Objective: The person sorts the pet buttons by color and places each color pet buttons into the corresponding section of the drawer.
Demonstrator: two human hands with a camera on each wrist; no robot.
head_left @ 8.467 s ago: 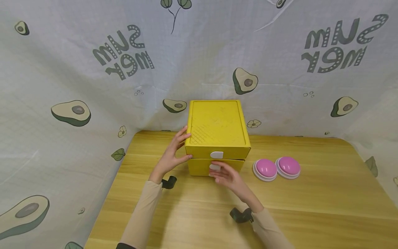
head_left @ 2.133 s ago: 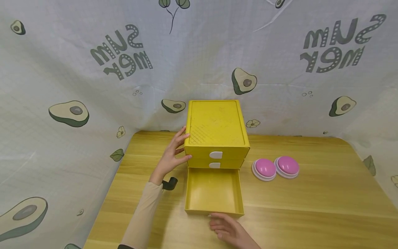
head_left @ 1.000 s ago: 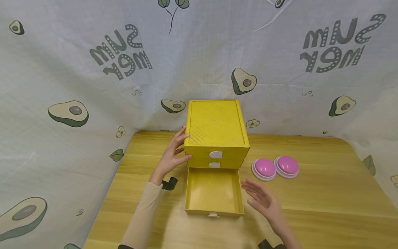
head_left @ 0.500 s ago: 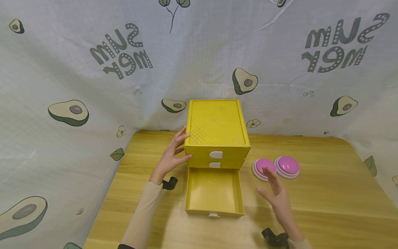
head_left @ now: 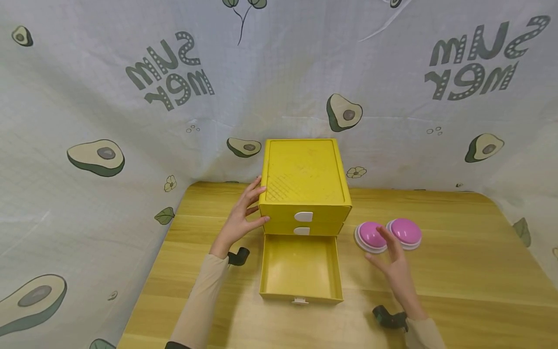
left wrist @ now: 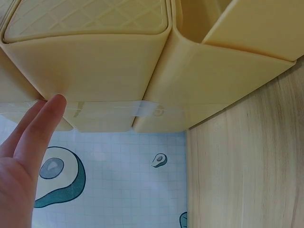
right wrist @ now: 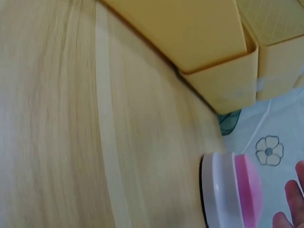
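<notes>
A yellow drawer box [head_left: 305, 169] stands at the back of the table, its bottom drawer [head_left: 301, 266] pulled out with nothing inside. Against the box's left side rests my left hand [head_left: 237, 220], fingers extended; the left wrist view shows its fingertips [left wrist: 58, 102] on the side wall. My right hand [head_left: 398, 271] hovers in front of the near pink push button [head_left: 372, 235], fingers spread and slightly bent, holding nothing. A second pink push button [head_left: 405, 231] sits right beside the first. In the right wrist view, one button [right wrist: 249, 190] appears close to the fingers.
The wooden table [head_left: 457, 271] carries the box and both buttons. Behind it hangs a white curtain [head_left: 279, 72] printed with avocados. The pulled-out drawer's white handle [head_left: 300, 301] juts toward the front. Dark wrist mounts [head_left: 388, 317] sit below each hand.
The bottom drawer came out toward the front under my right hand, which then let go of it. Since then that hand has moved right, to the pink buttons. My left hand stays on the box.
</notes>
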